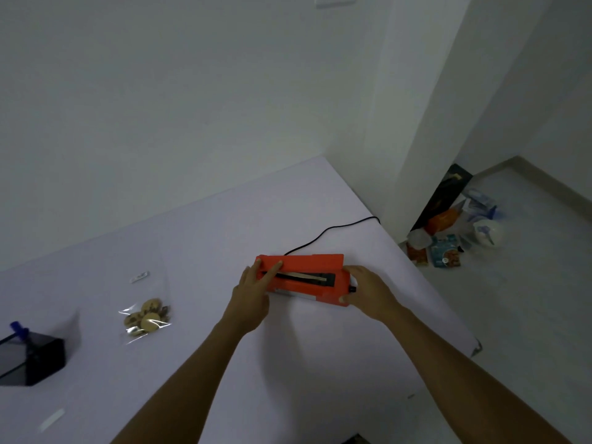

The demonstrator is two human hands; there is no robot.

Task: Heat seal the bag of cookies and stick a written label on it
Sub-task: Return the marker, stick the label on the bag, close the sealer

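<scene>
An orange heat sealer lies on the white table, its lid raised and the dark sealing strip showing. My left hand holds its left end, with fingers over the lid's edge. My right hand grips its right end beside a black knob. A clear bag of cookies lies flat on the table well to the left, apart from both hands. A small white label strip lies near the front left edge.
A black power cord runs from the sealer to the table's back right corner. A dark box with a blue-capped pen stands at the far left. Packets and bags clutter the floor right of the table.
</scene>
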